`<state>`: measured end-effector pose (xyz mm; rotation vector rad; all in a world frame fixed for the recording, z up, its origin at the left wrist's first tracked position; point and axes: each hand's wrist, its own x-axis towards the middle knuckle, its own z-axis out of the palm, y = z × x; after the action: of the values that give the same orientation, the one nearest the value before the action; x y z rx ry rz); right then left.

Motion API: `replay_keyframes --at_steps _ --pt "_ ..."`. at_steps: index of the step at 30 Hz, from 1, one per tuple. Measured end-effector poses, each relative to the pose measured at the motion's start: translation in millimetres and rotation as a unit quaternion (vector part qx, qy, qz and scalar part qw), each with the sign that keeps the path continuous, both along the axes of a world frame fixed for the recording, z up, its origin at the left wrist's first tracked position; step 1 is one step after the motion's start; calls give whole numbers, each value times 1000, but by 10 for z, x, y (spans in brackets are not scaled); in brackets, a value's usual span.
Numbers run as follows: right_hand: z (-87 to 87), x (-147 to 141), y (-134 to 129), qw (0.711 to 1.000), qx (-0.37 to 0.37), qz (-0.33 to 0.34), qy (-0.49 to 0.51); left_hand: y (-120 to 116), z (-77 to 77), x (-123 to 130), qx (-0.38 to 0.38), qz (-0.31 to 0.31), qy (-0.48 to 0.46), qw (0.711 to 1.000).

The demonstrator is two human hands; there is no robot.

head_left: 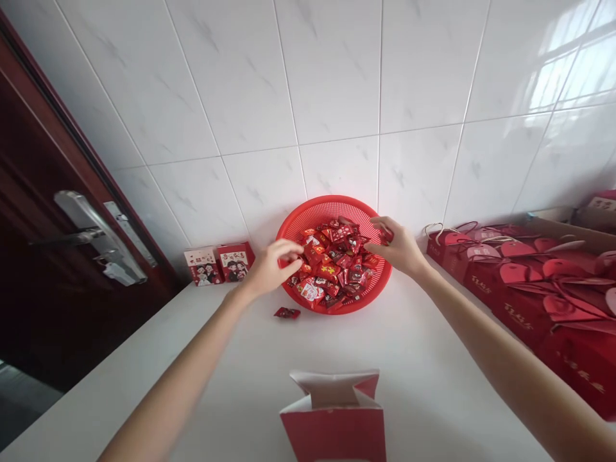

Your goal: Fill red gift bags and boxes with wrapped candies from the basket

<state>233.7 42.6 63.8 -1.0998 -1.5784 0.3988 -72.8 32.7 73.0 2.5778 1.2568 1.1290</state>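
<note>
A red plastic basket [339,200] full of small wrapped candies [328,269] stands against the tiled wall. At its left rim is my left hand [274,266], thumb and fingers apart beside the candies, with nothing plainly held. My right hand [397,247] curls over the right rim, and a dark red wrapped candy [386,236] seems to sit between its fingers and thumb. One loose candy [287,313] lies on the white table below the basket's left side. Nearer to me stands an open red gift box [334,433], its top flaps spread and its white lining showing.
Several closed red gift boxes [520,308] with cord handles are packed along the right side, near a cardboard carton [572,234]. Two small printed boxes [219,264] lean against the wall on the left. A dark wooden door [52,256] with a metal handle borders the table [231,385].
</note>
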Motion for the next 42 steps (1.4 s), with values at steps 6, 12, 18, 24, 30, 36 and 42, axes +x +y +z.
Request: replay_keyframes --at_steps 6,12,18,24,30,36,42 --pt "-354 -17 -276 972 -68 61 215 -315 -916 -323 -102 115 72 985" --pt "-453 -194 -340 956 -76 90 267 -209 -1419 -277 -153 104 31 982" --pt "-420 -154 -341 914 -138 113 365 -270 -972 -489 -368 40 -127 920" --pt "-392 -232 -365 874 -188 160 419 -379 -393 -327 -404 -34 -383 830" --pt "-393 -373 -445 858 -213 213 416 140 -109 112 -322 -46 -343 881" --pt "-469 -460 -455 854 -225 220 415 561 174 523 -81 40 -274 958" --pt "-504 -481 -423 836 -205 215 461 -140 -155 827 -263 -91 -142 950"
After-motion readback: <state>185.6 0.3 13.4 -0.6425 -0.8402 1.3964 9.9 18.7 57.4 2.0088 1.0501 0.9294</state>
